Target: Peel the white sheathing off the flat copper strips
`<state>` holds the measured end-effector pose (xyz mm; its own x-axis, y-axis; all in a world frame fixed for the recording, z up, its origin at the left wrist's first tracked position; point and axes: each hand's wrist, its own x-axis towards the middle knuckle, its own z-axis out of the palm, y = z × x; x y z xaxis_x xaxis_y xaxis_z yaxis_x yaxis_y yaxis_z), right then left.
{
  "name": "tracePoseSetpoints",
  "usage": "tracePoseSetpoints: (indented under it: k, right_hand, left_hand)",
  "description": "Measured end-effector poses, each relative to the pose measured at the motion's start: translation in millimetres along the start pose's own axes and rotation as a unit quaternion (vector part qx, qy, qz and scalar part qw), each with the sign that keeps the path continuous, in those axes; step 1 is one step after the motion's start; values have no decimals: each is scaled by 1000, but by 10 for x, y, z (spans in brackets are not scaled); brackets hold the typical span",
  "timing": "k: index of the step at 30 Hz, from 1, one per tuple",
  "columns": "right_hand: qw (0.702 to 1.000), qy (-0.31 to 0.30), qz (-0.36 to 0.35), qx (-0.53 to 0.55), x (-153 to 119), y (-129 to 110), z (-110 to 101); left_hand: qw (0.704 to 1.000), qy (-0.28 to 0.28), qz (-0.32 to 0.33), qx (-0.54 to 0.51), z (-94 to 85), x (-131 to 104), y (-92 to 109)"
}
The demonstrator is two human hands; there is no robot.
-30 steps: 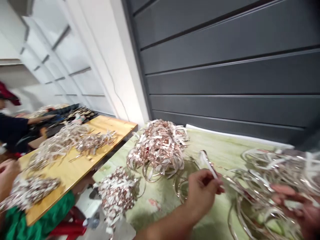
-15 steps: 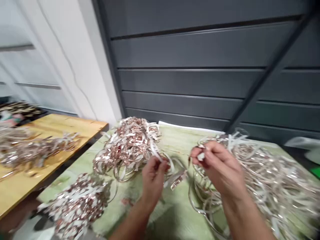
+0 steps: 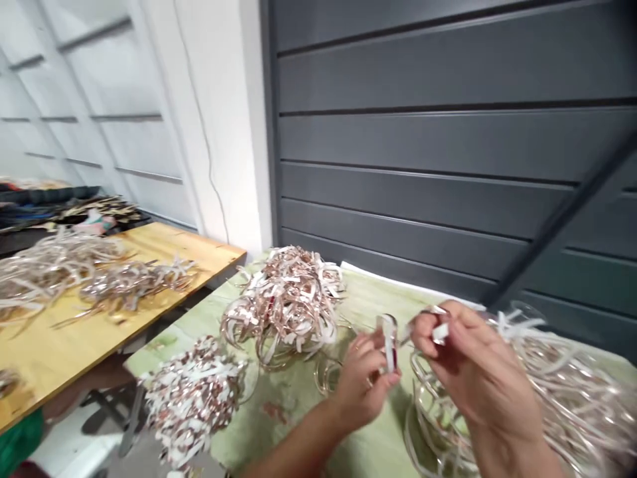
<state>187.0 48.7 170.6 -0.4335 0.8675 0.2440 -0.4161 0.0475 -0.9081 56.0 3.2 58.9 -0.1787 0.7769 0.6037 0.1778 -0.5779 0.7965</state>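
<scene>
My left hand (image 3: 365, 378) is closed on a shiny strip (image 3: 389, 342) that is white on one side and curls above the fingers. Close by on the right, my right hand (image 3: 480, 365) pinches another part of shiny strip with a white piece (image 3: 440, 333) at its fingertips. Whether both hands hold one strip I cannot tell. Behind my left hand lies a heap of rose-gold and white strips (image 3: 288, 302). A heap of short pieces (image 3: 194, 395) sits at the table's left edge. Long loose strips (image 3: 572, 378) spread under and beyond my right hand.
The green table (image 3: 269, 425) stands against a dark panelled wall (image 3: 398, 146). At the left, a wooden table (image 3: 149, 325) bears more strips (image 3: 134, 282) and a dark pile farther back. A white folding chair or stool (image 3: 84, 435) is at the lower left.
The view has swung left. My left hand has left the edge of the rose-gold heap, come nearer my right hand and turned, with a curled strip now upright in it.
</scene>
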Motion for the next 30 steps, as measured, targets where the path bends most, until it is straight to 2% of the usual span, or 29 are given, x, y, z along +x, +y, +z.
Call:
tracePoseSetpoints:
  k: [3, 6, 10, 12, 14, 17, 20, 23, 27, 30]
  right_hand:
    - [1000, 9, -15, 7, 37, -1, -26]
    - [997, 30, -39, 55, 72, -58, -82]
    - [978, 86, -88, 169, 104, -228, -211]
    - [973, 105, -92, 183, 105, -291, -276]
    - [979, 107, -83, 153, 96, -298, -323]
    - [993, 87, -43, 72, 70, -210, -354]
    - [998, 43, 22, 41, 49, -71, -369]
    - [996, 12, 69, 61, 54, 46, -416]
    - [992, -21, 95, 76, 66, 122, -490]
    - [991, -53, 99, 72, 44, 110, -472]
  left_hand:
    - [999, 5, -25, 21, 86, -94, -89]
    - [999, 1, -29, 21, 48, -224, -138]
    - [995, -43, 24, 90, -161, -302, -117]
    - [992, -26, 13, 127, -278, -282, -99]
    - [990, 19, -19, 137, -391, -238, -107]
    - [989, 59, -64, 119, -559, -177, -189]
    - [985, 60, -89, 134, -714, -150, -316]
    - [979, 22, -88, 183, -819, -131, -403]
    - [971, -44, -68, 224, -827, -93, -377]
    - [973, -51, -51, 220, -710, -84, -289]
